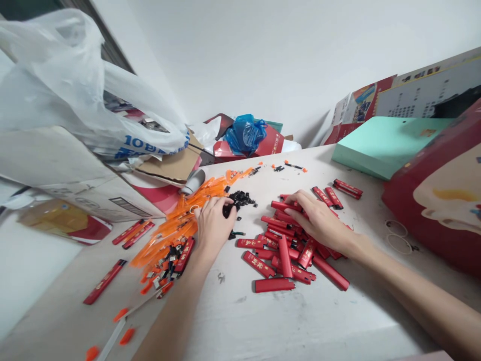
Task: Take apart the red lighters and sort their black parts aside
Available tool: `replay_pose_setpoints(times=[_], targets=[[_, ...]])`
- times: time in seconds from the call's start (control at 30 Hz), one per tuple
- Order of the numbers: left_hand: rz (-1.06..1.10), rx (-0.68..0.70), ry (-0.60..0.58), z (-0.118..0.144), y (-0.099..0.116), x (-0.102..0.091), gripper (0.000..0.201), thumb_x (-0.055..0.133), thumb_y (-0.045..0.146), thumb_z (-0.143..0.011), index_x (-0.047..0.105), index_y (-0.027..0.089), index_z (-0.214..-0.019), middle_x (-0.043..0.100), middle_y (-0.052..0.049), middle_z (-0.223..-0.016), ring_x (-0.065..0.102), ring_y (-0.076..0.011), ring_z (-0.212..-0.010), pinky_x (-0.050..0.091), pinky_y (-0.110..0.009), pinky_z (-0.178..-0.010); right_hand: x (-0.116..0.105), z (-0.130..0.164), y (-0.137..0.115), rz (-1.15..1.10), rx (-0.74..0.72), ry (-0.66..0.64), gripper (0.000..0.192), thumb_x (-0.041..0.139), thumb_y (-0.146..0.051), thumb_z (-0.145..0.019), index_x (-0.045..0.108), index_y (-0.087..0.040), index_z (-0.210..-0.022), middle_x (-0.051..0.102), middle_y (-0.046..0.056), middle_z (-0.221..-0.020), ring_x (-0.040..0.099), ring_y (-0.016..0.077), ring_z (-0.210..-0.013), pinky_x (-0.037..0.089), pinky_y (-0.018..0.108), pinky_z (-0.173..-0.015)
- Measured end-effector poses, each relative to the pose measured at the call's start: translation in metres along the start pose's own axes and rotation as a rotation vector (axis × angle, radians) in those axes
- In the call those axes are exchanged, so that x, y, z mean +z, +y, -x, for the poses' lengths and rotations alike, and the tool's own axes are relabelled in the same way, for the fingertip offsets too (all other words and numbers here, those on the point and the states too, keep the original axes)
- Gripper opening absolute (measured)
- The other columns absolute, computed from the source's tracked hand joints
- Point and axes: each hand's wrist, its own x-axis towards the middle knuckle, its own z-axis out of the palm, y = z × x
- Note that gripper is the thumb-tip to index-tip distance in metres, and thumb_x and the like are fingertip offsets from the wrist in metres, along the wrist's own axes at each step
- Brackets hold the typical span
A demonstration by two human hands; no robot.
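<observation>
My left hand (pixel 216 223) is at the edge of a heap of small black plastic parts (pixel 243 199). Its thumb and index finger close around a few black pieces, whose exact shape is hidden. To the right, my right hand (pixel 319 220) reaches over a pile of red lighter-like cases (pixel 285 255) with gold lettering. Thumb and fingers grip one red case (pixel 280 205) at the pile's far side; the fingertips are partly hidden. Beside my left wrist lie a red case (pixel 185 254) and a jumble of small metal and black pieces (pixel 161 265).
Clear orange strips (pixel 180 215) spread along the left of the white table (pixel 233 311). A cardboard box (pixel 67 170) with a white plastic bag (pixel 56 75) stands left. At right are a mint-green box (pixel 383 140), a red bag (pixel 443 195) and rubber bands (pixel 398 243).
</observation>
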Motion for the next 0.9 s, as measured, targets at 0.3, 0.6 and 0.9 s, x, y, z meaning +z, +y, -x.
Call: replay_pose_setpoints(times=[0.3,0.6,0.9], targets=[[0.625,0.040,0.022,0.004,0.015,-0.007,0.021,0.060,0.030,-0.093,0.072,0.021,-0.107,0.066,-0.006,-0.106,0.067,-0.0196,-0.095,0.055,-0.034,-0.091,-0.007,-0.001,-0.011,-0.150,-0.023,0.139,0.014,0.060,-0.031,-0.100,0.069,-0.023,-0.106,0.071,0.006,-0.101,0.067,0.0209,-0.089,0.051,0.038,-0.082],[1.041,-0.070,-0.088,0.012,0.033,-0.009,0.028,0.077,0.035,-0.084,0.078,0.018,-0.106,0.073,-0.011,-0.118,0.070,-0.0250,-0.111,0.056,-0.037,-0.100,-0.005,0.000,-0.009,-0.313,-0.044,0.181,0.013,0.066,-0.027,-0.096,0.073,-0.027,-0.107,0.073,0.006,-0.107,0.068,0.0231,-0.101,0.054,0.042,-0.092],[1.148,-0.046,-0.196,0.026,0.056,-0.021,0.015,0.075,0.027,-0.086,0.080,0.020,-0.099,0.077,-0.008,-0.108,0.071,-0.0220,-0.105,0.058,-0.033,-0.097,-0.002,0.000,-0.009,-0.469,-0.032,0.076,0.015,0.067,-0.028,-0.096,0.075,-0.028,-0.109,0.075,0.004,-0.112,0.069,0.0225,-0.110,0.052,0.044,-0.103]])
